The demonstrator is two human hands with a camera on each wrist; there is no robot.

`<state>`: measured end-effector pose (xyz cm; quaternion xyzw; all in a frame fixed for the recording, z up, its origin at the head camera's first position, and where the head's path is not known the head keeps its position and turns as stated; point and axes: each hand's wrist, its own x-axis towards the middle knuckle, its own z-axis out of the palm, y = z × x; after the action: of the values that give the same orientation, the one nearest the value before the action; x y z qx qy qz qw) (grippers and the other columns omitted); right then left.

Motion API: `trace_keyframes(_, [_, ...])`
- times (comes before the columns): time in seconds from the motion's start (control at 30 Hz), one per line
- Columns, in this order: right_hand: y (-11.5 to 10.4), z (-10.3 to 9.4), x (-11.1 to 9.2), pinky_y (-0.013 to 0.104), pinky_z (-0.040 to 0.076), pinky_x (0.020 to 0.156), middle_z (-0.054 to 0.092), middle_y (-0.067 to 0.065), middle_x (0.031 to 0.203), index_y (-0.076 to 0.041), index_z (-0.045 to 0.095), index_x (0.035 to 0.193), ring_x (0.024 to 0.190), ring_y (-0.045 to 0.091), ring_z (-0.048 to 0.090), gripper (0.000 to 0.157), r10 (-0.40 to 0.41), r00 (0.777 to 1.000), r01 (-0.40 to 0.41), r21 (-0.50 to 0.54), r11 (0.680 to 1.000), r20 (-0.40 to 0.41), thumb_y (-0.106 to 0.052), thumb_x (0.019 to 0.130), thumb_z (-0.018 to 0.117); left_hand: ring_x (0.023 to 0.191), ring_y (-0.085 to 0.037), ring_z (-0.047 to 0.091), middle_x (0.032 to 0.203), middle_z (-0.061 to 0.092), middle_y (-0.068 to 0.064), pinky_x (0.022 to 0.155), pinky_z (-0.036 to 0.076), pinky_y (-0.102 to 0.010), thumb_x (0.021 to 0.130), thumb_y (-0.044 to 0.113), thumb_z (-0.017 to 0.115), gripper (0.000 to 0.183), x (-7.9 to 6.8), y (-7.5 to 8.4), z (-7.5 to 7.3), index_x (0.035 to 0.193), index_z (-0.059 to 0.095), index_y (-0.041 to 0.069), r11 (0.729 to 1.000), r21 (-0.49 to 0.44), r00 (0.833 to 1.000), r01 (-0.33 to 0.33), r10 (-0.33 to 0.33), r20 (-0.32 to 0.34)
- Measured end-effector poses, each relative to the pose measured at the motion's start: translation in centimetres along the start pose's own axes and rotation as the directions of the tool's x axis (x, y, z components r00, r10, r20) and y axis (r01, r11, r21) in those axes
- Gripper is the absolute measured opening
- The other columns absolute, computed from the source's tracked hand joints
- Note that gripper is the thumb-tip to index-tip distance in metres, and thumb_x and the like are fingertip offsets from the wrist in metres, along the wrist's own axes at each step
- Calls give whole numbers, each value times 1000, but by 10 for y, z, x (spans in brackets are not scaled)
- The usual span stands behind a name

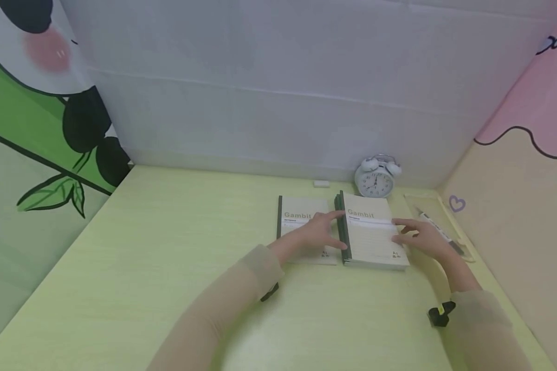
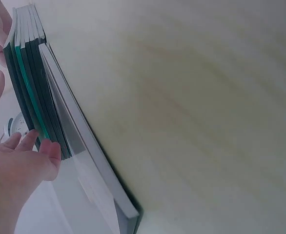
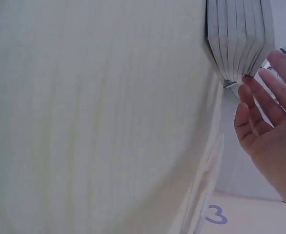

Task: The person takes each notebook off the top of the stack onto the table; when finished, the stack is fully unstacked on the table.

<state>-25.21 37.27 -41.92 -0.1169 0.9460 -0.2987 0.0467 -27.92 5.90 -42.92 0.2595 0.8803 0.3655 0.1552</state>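
Only head view: lettering (image 1: 360, 213) on notebooks (image 1: 370, 241)

Free table (image 1: 167, 232) ran left of the notebook (image 1: 304, 205) and, before the stack (image 1: 373, 239), between both sleeves (image 1: 227, 293), but the clock (image 1: 375, 183) stood close behind the stack, the notebook crowded that stack's left, and tray (image 1: 467, 254) and side wall (image 1: 506, 216) bounded the right hand (image 1: 424, 238).

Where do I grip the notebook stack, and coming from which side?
Probably by both long sides at once: left hand from the left onto the dark spine, right hand from the right onto the page edges. The stack lies flat, so these straight, opposite sides should suit squeezing across every layer.
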Motion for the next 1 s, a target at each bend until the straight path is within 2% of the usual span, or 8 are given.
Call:
trace_keyframes(0.2, [4, 1, -3, 19, 46, 78, 58, 23, 122, -4, 51, 134, 109, 36, 57, 57, 19, 1000, -19, 106, 994, 5, -31, 87, 68, 128, -17, 45, 152, 31, 6, 102, 41, -32, 72, 35, 81, 99, 0, -3, 1, 151, 22, 24, 980, -196, 1000, -23, 25, 8])
trace_keyframes(0.37, [4, -1, -6, 17, 45, 80, 60, 22, 121, -6, 50, 136, 109, 27, 57, 58, 49, 999, -46, 123, 991, -19, -34, 87, 67, 115, -15, 55, 152, 32, 3, 88, 49, -23, 74, 28, 81, 97, 1, -4, 4, 151, 22, 23, 944, -326, 999, -43, 42, -8])
trace_keyframes(0.47, [1, -5, -7, 24, 46, 86, 61, 20, 119, -9, 50, 137, 104, 11, 58, 59, 63, 997, -56, 146, 988, -42, -35, 87, 67, 112, -15, 58, 150, 34, 0, 84, 51, -23, 75, 22, 80, 94, 1, -3, 5, 150, 24, 23, 915, -401, 998, -53, 41, -39])
trace_keyframes(0.57, [-3, -8, -7, 40, 44, 96, 55, 19, 127, -10, 47, 140, 100, -5, 53, 61, 67, 997, -57, 207, 977, -41, -36, 88, 65, 110, -14, 59, 150, 34, 1, 81, 53, -24, 75, 19, 80, 90, 2, -2, 5, 149, 27, 23, 891, -452, 996, -50, 14, -83])
trace_keyframes(0.67, [-8, -8, -4, 53, 35, 103, 48, 17, 135, -14, 43, 142, 101, -11, 49, 62, 69, 997, -57, 270, 961, -36, -38, 89, 64, 105, -14, 60, 148, 36, 1, 79, 53, -24, 75, 13, 79, 88, 2, -2, 4, 148, 30, 22, 870, -491, 992, -40, -24, -123])
trace_keyframes(0.77, [-15, -8, 0, 57, 31, 105, 47, 14, 138, -19, 42, 143, 104, -8, 50, 62, 73, 996, -55, 306, 951, -49, -39, 88, 64, 100, -13, 61, 144, 41, -1, 79, 54, -24, 76, 5, 77, 84, 1, -2, -1, 146, 33, 19, 846, -532, 983, -43, -59, -172])
trace_keyframes(0.87, [-24, -7, 4, 57, 30, 106, 47, 12, 140, -20, 42, 143, 112, 1, 50, 62, 75, 995, -52, 316, 947, -62, -40, 88, 64, 97, -14, 62, 139, 46, -4, 79, 54, -25, 76, -1, 75, 80, -1, -2, -9, 144, 35, 16, 822, -566, 973, -63, -76, -217])
trace_keyframes(1.0, [-38, -6, 8, 56, 31, 106, 48, 11, 141, -20, 42, 143, 122, 17, 49, 63, 87, 993, -58, 331, 942, -73, -44, 88, 63, 97, -16, 62, 136, 50, -8, 80, 54, -27, 77, -1, 74, 78, -5, -2, -24, 143, 38, 15, 823, -564, 969, -73, -76, -237])
